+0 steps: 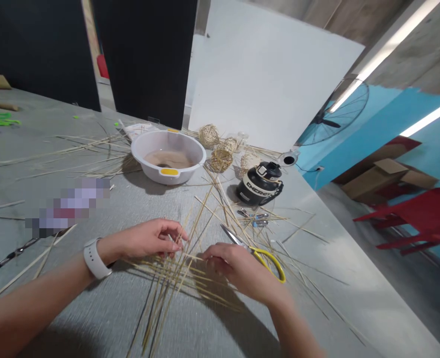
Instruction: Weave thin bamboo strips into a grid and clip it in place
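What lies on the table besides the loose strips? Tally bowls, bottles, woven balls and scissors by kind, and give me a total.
Bowls: 1
Bottles: 1
Woven balls: 4
Scissors: 1
Total: 7
Loose strips: too many to count, left out.

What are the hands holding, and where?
The left hand and right hand pinch thin reeds near where they cross. The scissors lie beside.
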### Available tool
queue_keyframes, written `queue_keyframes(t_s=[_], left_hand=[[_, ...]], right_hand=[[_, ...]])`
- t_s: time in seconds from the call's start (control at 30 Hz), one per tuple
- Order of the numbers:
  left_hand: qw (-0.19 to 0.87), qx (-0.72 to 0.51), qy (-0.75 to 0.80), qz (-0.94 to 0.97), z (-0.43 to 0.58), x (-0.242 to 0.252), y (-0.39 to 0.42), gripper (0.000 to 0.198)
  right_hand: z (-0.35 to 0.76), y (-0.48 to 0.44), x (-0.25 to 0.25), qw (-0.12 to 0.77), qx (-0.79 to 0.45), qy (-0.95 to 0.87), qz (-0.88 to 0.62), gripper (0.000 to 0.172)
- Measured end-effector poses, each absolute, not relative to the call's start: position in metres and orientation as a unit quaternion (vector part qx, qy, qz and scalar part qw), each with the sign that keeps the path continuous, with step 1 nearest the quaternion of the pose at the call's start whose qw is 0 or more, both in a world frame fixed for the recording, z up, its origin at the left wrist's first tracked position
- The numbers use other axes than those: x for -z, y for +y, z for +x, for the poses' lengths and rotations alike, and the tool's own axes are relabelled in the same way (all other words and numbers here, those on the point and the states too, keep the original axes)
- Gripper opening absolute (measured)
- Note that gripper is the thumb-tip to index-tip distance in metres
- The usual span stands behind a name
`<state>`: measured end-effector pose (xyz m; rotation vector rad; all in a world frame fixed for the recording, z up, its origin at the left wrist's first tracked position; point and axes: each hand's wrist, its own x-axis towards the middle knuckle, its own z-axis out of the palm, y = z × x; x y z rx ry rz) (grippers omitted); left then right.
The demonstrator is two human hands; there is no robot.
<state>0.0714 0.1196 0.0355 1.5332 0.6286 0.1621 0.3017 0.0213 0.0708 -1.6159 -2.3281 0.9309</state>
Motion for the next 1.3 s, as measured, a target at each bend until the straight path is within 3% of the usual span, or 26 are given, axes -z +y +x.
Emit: queue_keyframes(t_s=[0.23, 0.67, 0.9, 1.3], left_hand=[[0.716, -0.05, 0.267, 0.643, 0.068, -0.035, 0.122, 0.024], [0.737, -0.024, 0.271, 0.619, 0.072, -0.028, 0.118, 0.026], [0.685, -0.07, 0.295, 0.663, 0.076, -0.033, 0.113, 0.014], [0.655, -0.051, 0.307, 0.688, 0.076, -0.027, 0.109, 0.016]], right_hand=[[0.305, 0.029, -0.06, 0.102, -0.354, -0.781, -0.505, 0.029], [0.299, 0.027, -0.061, 0.091, -0.341, -0.806, -0.475, 0.035], [0.291, 0.02, -0.071, 0.041, -0.306, -0.813, -0.494, 0.03], [0.286, 0.016, -0.073, 0.005, -0.307, -0.802, -0.513, 0.023]])
